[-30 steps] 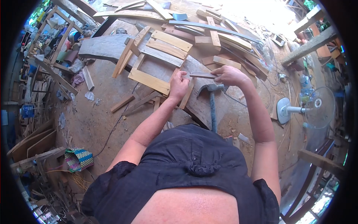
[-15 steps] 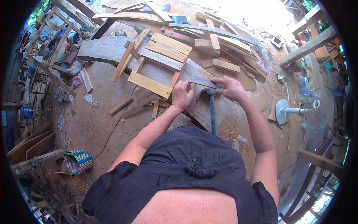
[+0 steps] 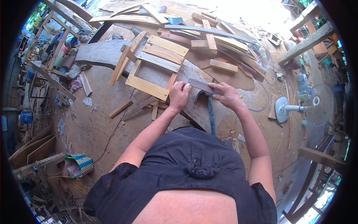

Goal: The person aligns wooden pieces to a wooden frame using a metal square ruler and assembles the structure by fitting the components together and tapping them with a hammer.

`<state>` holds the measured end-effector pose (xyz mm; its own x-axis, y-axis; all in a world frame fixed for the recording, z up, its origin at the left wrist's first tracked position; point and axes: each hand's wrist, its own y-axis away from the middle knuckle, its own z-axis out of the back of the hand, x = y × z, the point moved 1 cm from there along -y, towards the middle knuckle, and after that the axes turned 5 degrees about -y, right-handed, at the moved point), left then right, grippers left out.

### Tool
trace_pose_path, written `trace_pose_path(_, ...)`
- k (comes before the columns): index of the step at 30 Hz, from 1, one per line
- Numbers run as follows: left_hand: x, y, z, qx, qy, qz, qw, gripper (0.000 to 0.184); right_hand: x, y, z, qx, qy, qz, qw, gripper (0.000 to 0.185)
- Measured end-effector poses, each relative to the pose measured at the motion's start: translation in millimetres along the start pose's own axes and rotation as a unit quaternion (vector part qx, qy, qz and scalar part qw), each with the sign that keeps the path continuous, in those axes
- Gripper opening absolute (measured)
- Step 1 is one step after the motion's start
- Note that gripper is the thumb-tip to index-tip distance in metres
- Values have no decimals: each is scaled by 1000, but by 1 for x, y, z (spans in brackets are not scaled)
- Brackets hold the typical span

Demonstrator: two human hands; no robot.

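Dark strip [image 3: 201, 86] — more broadside than earlier — between both hands [image 3: 229, 97].

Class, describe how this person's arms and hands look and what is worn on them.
Both the left hand and the right hand are ungloved, with no watch or bracelet visible. The forearms are uncovered. Short, loose black sleeves belong to a black top with a gathered fabric knot.

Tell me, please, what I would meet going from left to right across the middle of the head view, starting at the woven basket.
Woven basket → slatted wooden frame → right hand → white fan.
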<state>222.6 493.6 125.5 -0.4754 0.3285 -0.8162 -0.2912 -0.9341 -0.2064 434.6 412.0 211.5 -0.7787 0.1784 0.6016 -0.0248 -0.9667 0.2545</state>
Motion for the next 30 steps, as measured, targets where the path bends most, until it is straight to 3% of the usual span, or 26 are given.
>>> trace_pose_path(3, 10, -6, -6, 34, -24, 42, 998, 21, -1, -1, -2, -9, -5, 15, 1000, 48)
trace_pose_path(5, 21, -7, -10, 77, 27, 101, 991, 19, 2, -2, 1, -3, -4, 6, 1000, 48)
trace_pose_path(8, -6, -3, -2, 50, 93, 153, 983, 20, 1, -2, 0, -3, -7, 2, 1000, 50)
trace_pose_path(12, -2, -4, -3, 76, 93, 145, 982, 29, -1, -2, 2, 0, -14, -9, 1000, 52)
trace_pose_path(15, 5, -3, -6, 46, 180, 162, 969, 38, 0, -2, 1, 4, -17, -20, 1000, 51)
trace_pose_path(17, 0, 2, -2, 18, 48, 116, 992, 42, -3, -5, 0, 5, -24, -15, 1000, 51)
trace_pose_path(18, -3, 5, 0, 18, 48, 116, 992, 42, -4, -7, -1, 6, -31, -8, 999, 51)
trace_pose_path(20, -10, 10, 2, 69, -227, 0, 971, 43, -11, -13, -2, 22, -74, -17, 997, 50)
trace_pose_path(25, -7, 6, 2, 109, -206, -31, 972, 38, -22, -13, -2, 52, -138, -34, 988, 50)
trace_pose_path(28, -9, 0, 2, 109, -206, -87, 969, 34, -16, -1, -3, 23, -124, -22, 992, 51)
trace_pose_path(30, -11, -5, -4, 90, -225, -134, 961, 24, -7, 10, 1, -3, -112, -63, 992, 52)
